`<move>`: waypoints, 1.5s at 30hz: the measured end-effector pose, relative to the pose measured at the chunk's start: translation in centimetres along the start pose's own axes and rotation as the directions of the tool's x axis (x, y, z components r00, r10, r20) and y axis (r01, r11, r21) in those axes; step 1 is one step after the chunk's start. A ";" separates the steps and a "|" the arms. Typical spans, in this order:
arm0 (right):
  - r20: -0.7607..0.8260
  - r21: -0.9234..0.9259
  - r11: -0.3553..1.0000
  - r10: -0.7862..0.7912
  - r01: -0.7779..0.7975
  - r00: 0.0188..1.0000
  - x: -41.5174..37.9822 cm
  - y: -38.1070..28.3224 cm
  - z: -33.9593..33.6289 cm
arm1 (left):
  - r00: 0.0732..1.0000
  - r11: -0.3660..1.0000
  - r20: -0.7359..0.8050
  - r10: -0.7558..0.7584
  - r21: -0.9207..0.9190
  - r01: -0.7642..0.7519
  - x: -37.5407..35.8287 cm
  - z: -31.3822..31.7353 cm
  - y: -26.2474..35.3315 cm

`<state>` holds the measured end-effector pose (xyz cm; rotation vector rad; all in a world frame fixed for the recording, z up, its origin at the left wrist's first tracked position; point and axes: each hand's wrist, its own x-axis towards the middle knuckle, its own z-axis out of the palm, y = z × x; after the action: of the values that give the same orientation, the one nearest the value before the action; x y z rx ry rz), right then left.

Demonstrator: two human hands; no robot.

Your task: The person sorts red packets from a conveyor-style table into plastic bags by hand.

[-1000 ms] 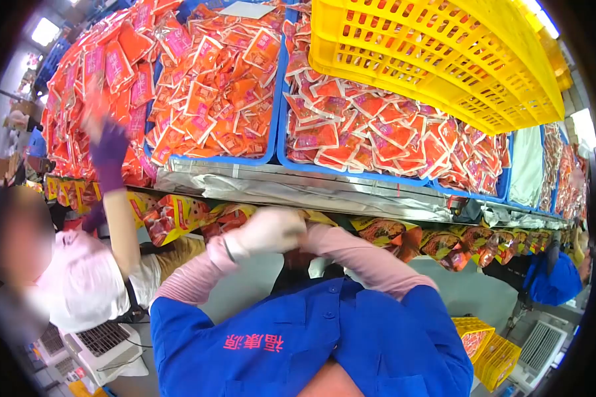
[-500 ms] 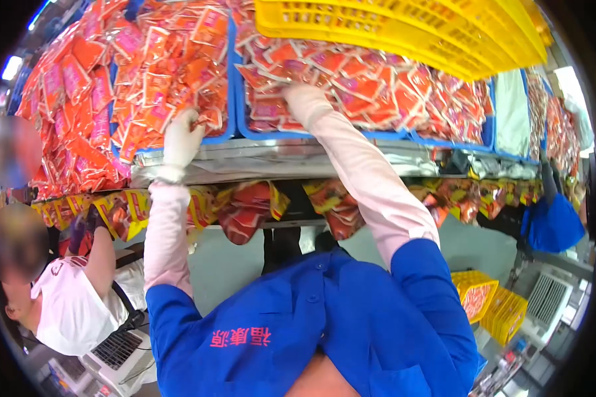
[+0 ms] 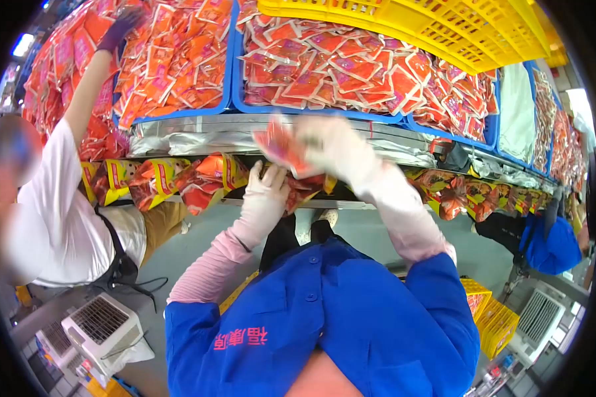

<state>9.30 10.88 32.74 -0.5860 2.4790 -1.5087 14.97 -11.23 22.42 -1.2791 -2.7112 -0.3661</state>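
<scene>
While blue crates (image 3: 232,99) heaped with orange packets sit along the shelf's (image 3: 198,142) front edge under a yellow basket (image 3: 444,30), the right hand (image 3: 334,147), blurred, seems to grip a red packet (image 3: 278,147) just before that edge. The left hand (image 3: 266,190) cups it from below, fingers loosely open.

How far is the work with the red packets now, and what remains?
Done: yellow-and-red bags hang in a row under the shelf, though whether they are filled cannot be told. In hand: the right hand grips a blurred bunch of red packets just below the blue crate; the left hand is at a bag below. Left: the crate is heaped with loose packets, so probably much remains.
</scene>
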 end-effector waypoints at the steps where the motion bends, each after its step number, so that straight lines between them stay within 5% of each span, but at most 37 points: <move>1: 0.147 -0.085 0.996 0.002 0.011 0.989 -1.7 0.0 1.1 | 1.000 1.000 0.028 -0.013 0.017 0.012 -0.1 -1.0 -0.2; 2: 0.256 -0.268 0.963 0.053 0.019 0.965 -2.8 1.4 3.1 | 0.978 0.999 0.204 -0.041 -0.007 0.044 -0.6 -2.8 -0.3; 3: 0.347 -0.443 0.895 0.118 0.051 0.931 -3.6 3.3 5.5 | 0.976 0.997 0.219 0.011 -0.075 0.006 -1.5 -3.8 -1.0; 5: 0.459 -0.605 0.792 0.266 0.079 0.847 -3.6 5.4 8.8 | 0.954 0.980 0.268 0.137 0.101 -0.169 -3.1 -3.7 -2.1; 7: 0.551 -0.681 0.731 0.476 0.040 0.686 -0.6 8.8 14.5 | 0.957 0.971 0.224 0.186 0.106 -0.214 -3.6 -1.1 -3.1; 8: 0.576 -0.594 0.797 0.516 -0.109 0.633 1.6 14.3 19.8 | 0.977 0.978 0.046 0.207 0.014 -0.208 -2.7 -1.4 -2.9; 9: 0.608 -0.498 0.827 0.547 -0.260 0.575 3.7 18.5 23.1 | 0.980 0.981 0.031 0.196 -0.014 -0.196 -2.1 -1.7 -2.7; 13: 0.511 -0.537 0.785 0.595 -0.309 0.621 4.0 6.4 15.9 | 0.970 0.970 0.071 0.234 -0.081 -0.228 -2.5 -1.5 -4.0; 16: 0.450 -0.560 0.749 0.634 -0.354 0.629 6.8 -3.5 10.1 | 0.997 0.952 -0.073 0.001 -0.306 -0.023 -0.9 -6.8 -9.0; 17: 0.581 -0.472 0.874 0.410 -0.119 0.703 8.0 0.1 9.5 | 0.979 0.974 -0.180 -0.093 -0.219 0.052 0.8 -9.4 -11.4; 18: 0.473 -0.407 0.899 0.357 -0.160 0.806 8.7 -1.1 6.5 | 0.941 0.982 -0.283 -0.185 -0.093 0.166 1.4 -8.7 -15.5; 19: 0.262 -0.535 0.818 0.396 -0.209 0.880 9.9 0.8 4.7 | 0.880 0.957 -0.378 -0.289 -0.092 0.275 3.1 -10.0 -19.0; 21: -0.150 -0.650 0.647 0.405 -0.398 0.902 11.6 2.5 0.3 | 0.752 0.876 -0.504 -0.425 -0.021 0.481 6.0 -9.3 -28.2; 22: -0.226 -0.708 0.525 0.465 -0.472 0.856 12.3 4.4 -0.2 | 0.680 0.800 -0.506 -0.530 -0.032 0.599 7.5 -8.1 -32.5; 23: -0.311 -0.746 0.388 0.516 -0.542 0.798 12.9 7.1 0.1 | 0.608 0.686 -0.476 -0.635 0.016 0.728 9.0 -6.4 -35.6; 25: -0.343 -0.776 0.295 0.543 -0.557 0.766 13.8 10.6 1.1 | 0.664 0.666 -0.055 -0.746 -0.073 0.742 9.8 -3.5 -38.5; 26: -0.393 -0.758 0.280 0.525 -0.589 0.755 14.2 11.2 1.6 | 0.674 0.674 -0.038 -0.738 -0.084 0.734 9.6 -1.0 -37.7; 27: -0.441 -0.734 0.267 0.511 -0.624 0.738 14.1 11.8 1.8 | 0.781 0.781 -0.031 -0.624 0.013 0.624 8.8 1.6 -36.4; 29: -0.359 -0.772 0.351 0.447 -0.530 0.819 13.4 12.3 0.3 | 0.886 0.882 0.010 -0.463 0.101 0.460 7.4 3.0 -32.7; 31: -0.384 -0.660 0.573 0.299 -0.486 0.874 12.1 11.4 -1.8 | 0.916 0.916 -0.023 -0.401 0.004 0.402 6.9 2.0 -29.0; 33: -0.506 -0.646 0.640 0.048 -0.415 0.861 9.1 8.7 -3.3 | 0.902 0.978 -0.386 -0.194 -0.146 0.149 7.0 -0.2 -29.6; 35: -0.531 -0.319 0.848 0.210 -0.423 0.821 5.9 4.6 -4.3 | 0.890 0.796 -0.125 -0.438 -0.514 0.319 7.1 -7.7 -24.5; 36: -0.523 -0.318 0.846 0.221 -0.428 0.824 3.8 4.4 -4.0 | 0.897 0.651 0.020 -0.442 -0.680 0.337 6.8 -10.8 -20.5; 38: -0.466 0.263 0.918 0.392 -0.299 0.793 -0.2 4.4 -3.7 | 0.944 0.406 0.150 -0.293 -0.875 0.265 4.6 -12.1 -12.4; 39: -0.461 0.261 0.918 0.389 -0.298 0.797 -1.2 4.5 -3.5 | 0.977 0.321 0.120 -0.174 -0.931 0.172 3.4 -11.6 -8.7; 40: -0.436 0.441 0.863 0.446 -0.247 0.782 -2.3 4.6 -3.0 | 0.952 0.100 0.270 -0.142 -0.953 0.285 3.2 -12.4 -4.4; 41: -0.401 0.606 0.773 0.498 -0.185 0.769 -3.2 4.4 -2.4 | 0.989 0.426 -0.124 0.075 -0.893 -0.144 2.2 -7.4 -2.4; 43: -0.399 0.649 0.737 0.540 -0.188 0.741 -4.4 2.0 -1.1 | 0.985 0.774 0.052 0.166 -0.626 -0.097 1.5 -2.6 2.0; 45: -0.240 0.710 0.674 0.506 -0.206 0.828 -5.8 2.1 0.5 | 0.973 0.899 0.195 0.119 -0.438 -0.022 0.7 -1.1 3.0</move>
<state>14.20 13.71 30.36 0.3959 1.8694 -2.3067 16.84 -9.22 24.16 -1.6068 -2.8518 -0.9176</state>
